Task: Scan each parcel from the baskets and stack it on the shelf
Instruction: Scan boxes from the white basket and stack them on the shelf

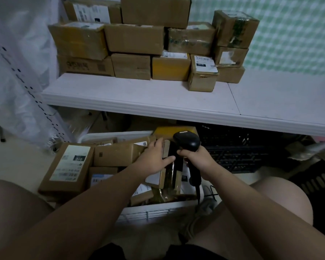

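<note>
- Head view: the left hand (154,158) grips the taped parcel (172,173), fingers over its far edge, thumb across its face.
- The right hand (198,159), just beside the left, is wrapped round a black barcode scanner (188,142).
- The parcel sits among others in the white basket (158,208), under both hands.
- Beyond the hands, the shelf (139,96) carries stacked cardboard boxes (133,38).

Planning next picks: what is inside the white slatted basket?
Brown cardboard parcels with white labels fill the white slatted basket; the left hand grips a tape-wrapped parcel, the right hand holds a black handheld scanner above. Lower layers are covered.
</note>
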A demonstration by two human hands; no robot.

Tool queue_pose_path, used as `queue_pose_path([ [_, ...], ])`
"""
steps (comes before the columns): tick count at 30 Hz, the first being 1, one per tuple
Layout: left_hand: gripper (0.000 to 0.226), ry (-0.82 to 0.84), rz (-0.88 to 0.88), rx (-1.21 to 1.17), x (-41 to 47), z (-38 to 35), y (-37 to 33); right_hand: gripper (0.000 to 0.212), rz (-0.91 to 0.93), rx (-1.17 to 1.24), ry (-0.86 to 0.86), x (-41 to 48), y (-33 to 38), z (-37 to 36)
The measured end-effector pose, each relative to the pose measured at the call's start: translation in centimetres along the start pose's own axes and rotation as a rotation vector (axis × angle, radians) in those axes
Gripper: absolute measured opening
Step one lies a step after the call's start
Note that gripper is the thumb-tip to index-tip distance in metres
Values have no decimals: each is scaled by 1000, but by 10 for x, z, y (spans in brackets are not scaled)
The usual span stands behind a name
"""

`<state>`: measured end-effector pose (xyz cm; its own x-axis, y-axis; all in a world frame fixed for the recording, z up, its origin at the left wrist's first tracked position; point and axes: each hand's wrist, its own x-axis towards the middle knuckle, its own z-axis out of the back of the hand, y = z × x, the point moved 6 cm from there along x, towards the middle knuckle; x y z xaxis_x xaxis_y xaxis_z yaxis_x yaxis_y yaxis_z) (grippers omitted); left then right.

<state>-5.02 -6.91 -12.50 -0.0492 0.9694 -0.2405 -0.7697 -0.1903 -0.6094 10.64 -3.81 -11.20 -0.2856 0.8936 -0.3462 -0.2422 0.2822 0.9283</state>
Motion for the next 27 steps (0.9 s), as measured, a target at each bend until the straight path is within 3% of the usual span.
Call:
queue_pose_path([
  [3,75,-38,109,-249,-2,-1,10,18,-18,65,18,0,-8,1],
  [6,38,-110,211,-448,-7,0,17,22,26,36,33,-5,-9,-2],
  [8,28,-149,238,-575,-14,-1,19,30,64,-1,33,-6,-9,-6],
  [13,49,-100,161,-553,-25,3,22,40,105,-52,2,-8,-9,-16],
  [17,35,-67,171,-604,-34,3,27,42,149,-94,27,-13,-5,-16],
  [21,40,-29,126,-660,-39,6,23,39,189,-88,23,-22,5,-6],
  [25,76,-36,189,-507,-40,7,17,42,215,-144,27,-27,14,0],
  [27,87,-28,238,-544,-41,5,14,38,224,-126,41,-29,18,-1],
])
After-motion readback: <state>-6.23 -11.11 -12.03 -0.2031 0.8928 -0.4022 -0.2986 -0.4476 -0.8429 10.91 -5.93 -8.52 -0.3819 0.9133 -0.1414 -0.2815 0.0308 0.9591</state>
